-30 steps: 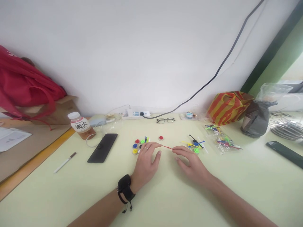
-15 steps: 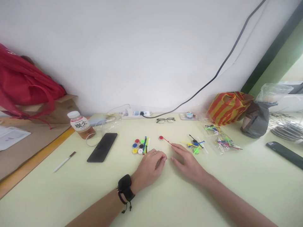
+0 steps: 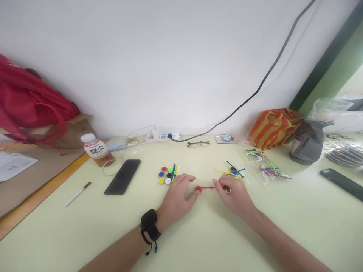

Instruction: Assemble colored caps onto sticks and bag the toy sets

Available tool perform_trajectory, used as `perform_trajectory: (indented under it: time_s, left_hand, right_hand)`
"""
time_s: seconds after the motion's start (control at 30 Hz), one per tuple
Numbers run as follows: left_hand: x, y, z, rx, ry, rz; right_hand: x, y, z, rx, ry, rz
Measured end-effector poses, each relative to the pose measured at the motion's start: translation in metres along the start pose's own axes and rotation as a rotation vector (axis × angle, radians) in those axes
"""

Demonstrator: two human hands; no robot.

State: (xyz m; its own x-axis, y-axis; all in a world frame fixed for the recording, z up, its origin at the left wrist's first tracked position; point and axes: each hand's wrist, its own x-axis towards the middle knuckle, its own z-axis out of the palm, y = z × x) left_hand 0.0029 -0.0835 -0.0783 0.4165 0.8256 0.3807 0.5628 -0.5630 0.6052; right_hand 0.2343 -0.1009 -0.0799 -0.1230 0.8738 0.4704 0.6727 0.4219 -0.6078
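A red plastic spinner arrow (image 3: 208,187) lies level between my hands, with a red round disc (image 3: 198,188) at its left end. My right hand (image 3: 234,194) is closed on the arrow's right end, thumb and fingers pinching it. My left hand (image 3: 178,196) has thumb and fingers apart, its thumb tip at the disc's near edge; whether it presses on it I cannot tell. Just beyond the left hand sit several coloured discs (image 3: 165,175) beside a bundle of thin plastic arrows (image 3: 174,173). Past the right hand is a loose pile of assorted arrows (image 3: 235,171).
A black phone (image 3: 122,176), a pen (image 3: 78,193) and a bottle (image 3: 98,151) stand or lie at left. Glasses (image 3: 198,144) and a power strip (image 3: 163,136) are by the wall. At right are plastic packets (image 3: 268,168), a striped bag (image 3: 273,128) and a grey bag (image 3: 307,143).
The red arrow and disc have come nearer to me, and the arrow has turned level. My left hand has opened towards the disc; my right hand has shifted right with the arrow.
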Motion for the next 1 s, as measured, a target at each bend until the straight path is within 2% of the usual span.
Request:
perform_trajectory:
  time_s: [0.13,0.23,0.37,0.43,0.53,0.73,1.0]
  left_hand:
    - [0.001,-0.001,0.001,0.016,-0.052,0.015]
    - [0.001,-0.002,0.002,0.007,-0.061,-0.019]
    - [-0.001,-0.002,0.001,-0.005,-0.015,-0.064]
    - [0.000,-0.001,0.001,-0.015,-0.010,-0.046]
    - [0.000,0.000,-0.001,-0.022,-0.017,0.016]
    - [0.001,0.003,-0.003,-0.021,-0.111,0.106]
    - [0.001,0.004,-0.003,0.025,-0.119,0.104]
  right_hand:
    - [0.000,-0.001,-0.006,0.012,0.045,0.030]
    - [0.002,-0.003,-0.010,0.109,0.049,0.087]
    - [0.005,-0.009,-0.008,0.384,-0.155,0.172]
    - [0.005,-0.011,-0.003,0.480,-0.246,0.221]
    - [0.005,-0.011,0.005,0.547,-0.316,0.303]
    - [0.008,-0.009,0.006,0.654,-0.328,0.427]
    - [0.010,-0.007,0.004,0.689,-0.302,0.502]
